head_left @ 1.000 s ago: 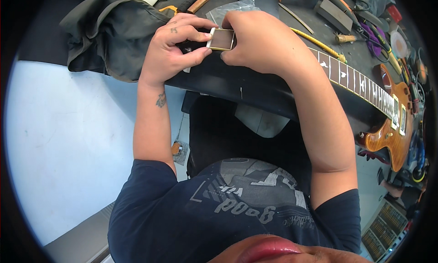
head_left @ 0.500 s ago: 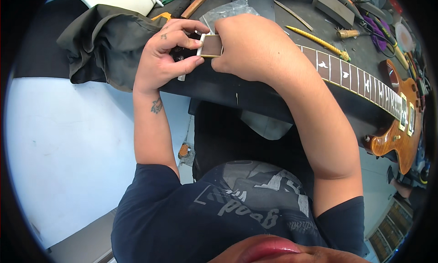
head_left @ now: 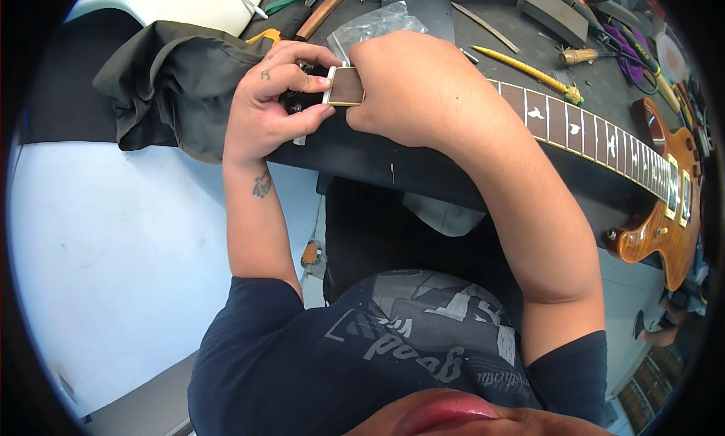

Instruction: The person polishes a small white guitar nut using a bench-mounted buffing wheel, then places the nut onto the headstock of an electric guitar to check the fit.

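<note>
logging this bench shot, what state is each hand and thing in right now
left hand: gripping the neck's end
right hand: covering the neck beside it
amber electric guitar: lying flat on the bench
dark green cloth: bunched up
clear plastic bag: crumpled
yellow round file: lying loose

a clear, crinkled plastic bag (head_left: 371, 26) lies on the dark bench, perhaps empty; just above the hands

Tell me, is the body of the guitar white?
No, the guitar body at the right is glossy amber-orange, joined to a dark fretboard with pale inlays.
</note>
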Motion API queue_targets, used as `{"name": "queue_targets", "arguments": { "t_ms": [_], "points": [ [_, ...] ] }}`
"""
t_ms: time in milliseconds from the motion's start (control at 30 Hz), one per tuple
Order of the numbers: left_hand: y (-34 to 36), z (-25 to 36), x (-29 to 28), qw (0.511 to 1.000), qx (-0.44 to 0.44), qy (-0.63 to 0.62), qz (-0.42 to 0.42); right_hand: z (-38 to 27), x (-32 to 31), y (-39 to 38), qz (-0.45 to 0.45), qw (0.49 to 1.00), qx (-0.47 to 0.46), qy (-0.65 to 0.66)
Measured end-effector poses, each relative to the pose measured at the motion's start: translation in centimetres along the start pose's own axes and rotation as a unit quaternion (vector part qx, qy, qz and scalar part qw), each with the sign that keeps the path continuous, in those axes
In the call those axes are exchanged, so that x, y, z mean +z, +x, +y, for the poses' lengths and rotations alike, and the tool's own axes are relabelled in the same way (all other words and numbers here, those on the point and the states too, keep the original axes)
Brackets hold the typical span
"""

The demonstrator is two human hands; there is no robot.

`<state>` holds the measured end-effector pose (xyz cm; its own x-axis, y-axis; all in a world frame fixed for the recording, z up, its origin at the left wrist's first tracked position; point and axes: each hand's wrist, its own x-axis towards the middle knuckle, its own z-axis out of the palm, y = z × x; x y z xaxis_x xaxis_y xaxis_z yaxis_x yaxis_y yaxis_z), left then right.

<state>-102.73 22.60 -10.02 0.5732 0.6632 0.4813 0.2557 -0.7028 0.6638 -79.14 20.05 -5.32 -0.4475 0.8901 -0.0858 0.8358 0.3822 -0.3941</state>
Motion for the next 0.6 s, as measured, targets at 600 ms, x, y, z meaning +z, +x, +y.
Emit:
{"name": "queue_targets", "arguments": {
  "t_ms": [600],
  "points": [
    [0.02,0.14,0.41,0.999,0.04,0.016,0.021,0.21,-0.01,-0.4,0.013,1.0,-0.017,0.004]
  ]
}}
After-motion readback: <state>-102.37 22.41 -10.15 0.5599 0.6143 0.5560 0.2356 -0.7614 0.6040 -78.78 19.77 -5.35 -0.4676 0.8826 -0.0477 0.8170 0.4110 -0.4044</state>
